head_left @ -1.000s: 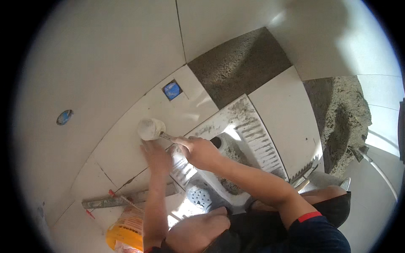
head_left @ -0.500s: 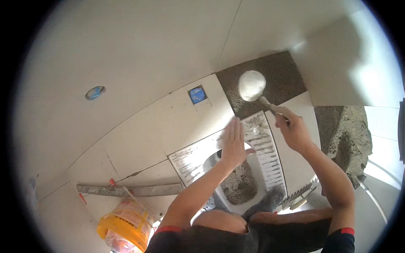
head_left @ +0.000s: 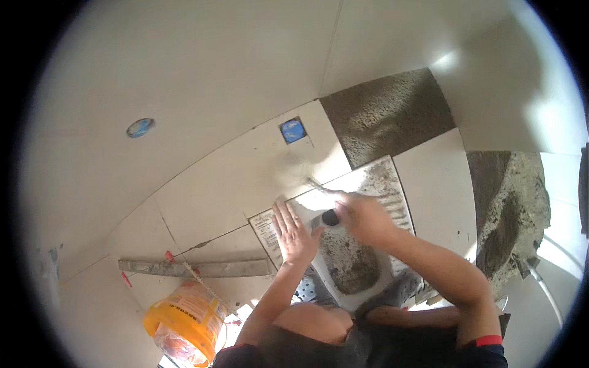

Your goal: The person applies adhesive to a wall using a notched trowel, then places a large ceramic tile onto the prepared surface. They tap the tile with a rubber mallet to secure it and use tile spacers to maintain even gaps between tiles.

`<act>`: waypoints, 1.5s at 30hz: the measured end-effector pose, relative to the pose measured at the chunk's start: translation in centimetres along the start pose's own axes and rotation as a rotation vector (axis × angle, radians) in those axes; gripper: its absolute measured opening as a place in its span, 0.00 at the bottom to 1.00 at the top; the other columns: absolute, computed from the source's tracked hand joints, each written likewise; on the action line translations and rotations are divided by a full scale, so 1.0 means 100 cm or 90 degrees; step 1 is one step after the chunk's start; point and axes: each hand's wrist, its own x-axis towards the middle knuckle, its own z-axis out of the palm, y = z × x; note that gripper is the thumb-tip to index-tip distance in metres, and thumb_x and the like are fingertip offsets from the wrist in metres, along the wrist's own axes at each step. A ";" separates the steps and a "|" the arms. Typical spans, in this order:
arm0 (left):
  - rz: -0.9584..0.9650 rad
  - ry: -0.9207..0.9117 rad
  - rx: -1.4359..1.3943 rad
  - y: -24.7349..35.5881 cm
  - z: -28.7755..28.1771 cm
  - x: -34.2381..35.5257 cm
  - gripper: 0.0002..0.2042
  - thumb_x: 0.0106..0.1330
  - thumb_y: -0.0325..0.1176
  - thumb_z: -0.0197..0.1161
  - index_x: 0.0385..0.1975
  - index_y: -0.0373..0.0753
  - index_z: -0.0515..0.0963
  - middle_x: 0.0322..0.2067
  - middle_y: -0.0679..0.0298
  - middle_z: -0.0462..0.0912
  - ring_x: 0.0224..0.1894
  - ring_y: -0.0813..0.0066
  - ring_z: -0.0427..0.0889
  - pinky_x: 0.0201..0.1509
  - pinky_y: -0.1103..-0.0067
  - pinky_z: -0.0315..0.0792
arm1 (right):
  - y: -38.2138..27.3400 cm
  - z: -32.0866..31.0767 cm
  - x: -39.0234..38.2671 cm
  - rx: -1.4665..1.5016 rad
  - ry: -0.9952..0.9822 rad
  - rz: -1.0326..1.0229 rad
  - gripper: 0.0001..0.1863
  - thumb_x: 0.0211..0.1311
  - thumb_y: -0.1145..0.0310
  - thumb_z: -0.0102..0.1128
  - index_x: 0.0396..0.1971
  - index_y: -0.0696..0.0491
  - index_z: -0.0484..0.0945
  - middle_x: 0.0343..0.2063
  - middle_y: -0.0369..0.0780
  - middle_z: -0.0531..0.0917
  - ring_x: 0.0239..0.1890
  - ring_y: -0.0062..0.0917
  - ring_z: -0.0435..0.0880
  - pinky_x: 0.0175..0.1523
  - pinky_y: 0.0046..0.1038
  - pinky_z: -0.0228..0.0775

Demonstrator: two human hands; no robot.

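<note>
My right hand point(head_left: 365, 221) is closed round the handle of a white-headed mallet point(head_left: 296, 175). The mallet's head is smeared by motion over the large cream floor tile point(head_left: 245, 175). Fingers spread, my left hand point(head_left: 296, 239) rests on the upper left rim of a white squat toilet point(head_left: 392, 190), by the tile's edge. Grey mortar grit covers the toilet's ribbed rim and lies in its bowl. My right wrist passes above the bowl and hides part of it. Blue material fills a square cutout point(head_left: 293, 130) in the tile.
Bare mortar point(head_left: 392, 116) fills the far corner beside the tile. A mortar heap point(head_left: 515, 214) lies at the right, with a pale-handled tool in it. At the left are a long metal straightedge point(head_left: 196, 268) and a yellow bucket point(head_left: 184, 319). Walls rise beyond.
My right hand has swung the mallet left, from above the bare mortar to over the cream tile. My left hand has slid left and nearer along the toilet's rim, its fingers spreading.
</note>
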 end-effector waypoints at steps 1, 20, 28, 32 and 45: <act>0.003 -0.018 0.008 -0.003 0.001 -0.004 0.52 0.61 0.53 0.63 0.68 0.21 0.39 0.71 0.37 0.35 0.75 0.43 0.30 0.76 0.56 0.30 | -0.010 0.013 0.005 0.024 0.007 -0.029 0.22 0.58 0.69 0.60 0.54 0.50 0.76 0.30 0.48 0.84 0.32 0.45 0.84 0.38 0.40 0.76; 0.028 -0.083 -0.001 0.001 -0.009 -0.005 0.38 0.64 0.47 0.56 0.70 0.35 0.49 0.68 0.42 0.52 0.72 0.44 0.45 0.77 0.58 0.36 | -0.032 0.105 0.050 0.025 -0.069 -0.014 0.24 0.66 0.67 0.51 0.62 0.37 0.70 0.48 0.50 0.81 0.44 0.44 0.83 0.50 0.37 0.76; -0.112 0.237 0.042 -0.143 -0.109 0.010 0.21 0.68 0.35 0.56 0.55 0.26 0.71 0.61 0.41 0.68 0.62 0.46 0.69 0.67 0.61 0.63 | -0.039 0.109 0.052 0.137 0.042 -0.095 0.14 0.66 0.72 0.55 0.51 0.53 0.77 0.44 0.51 0.82 0.46 0.44 0.83 0.49 0.35 0.75; -0.347 0.101 0.249 -0.230 -0.151 0.048 0.40 0.63 0.56 0.59 0.60 0.22 0.65 0.67 0.37 0.57 0.70 0.44 0.55 0.72 0.56 0.49 | -0.038 0.117 0.053 0.111 0.055 -0.137 0.15 0.66 0.72 0.55 0.51 0.52 0.77 0.37 0.52 0.83 0.40 0.45 0.83 0.43 0.38 0.75; -0.356 -0.187 0.278 -0.279 -0.170 0.073 0.72 0.38 0.75 0.67 0.68 0.18 0.39 0.70 0.33 0.42 0.74 0.41 0.38 0.76 0.59 0.35 | -0.096 0.133 0.086 0.099 0.056 -0.249 0.16 0.66 0.73 0.56 0.53 0.49 0.76 0.30 0.47 0.81 0.29 0.42 0.82 0.33 0.38 0.73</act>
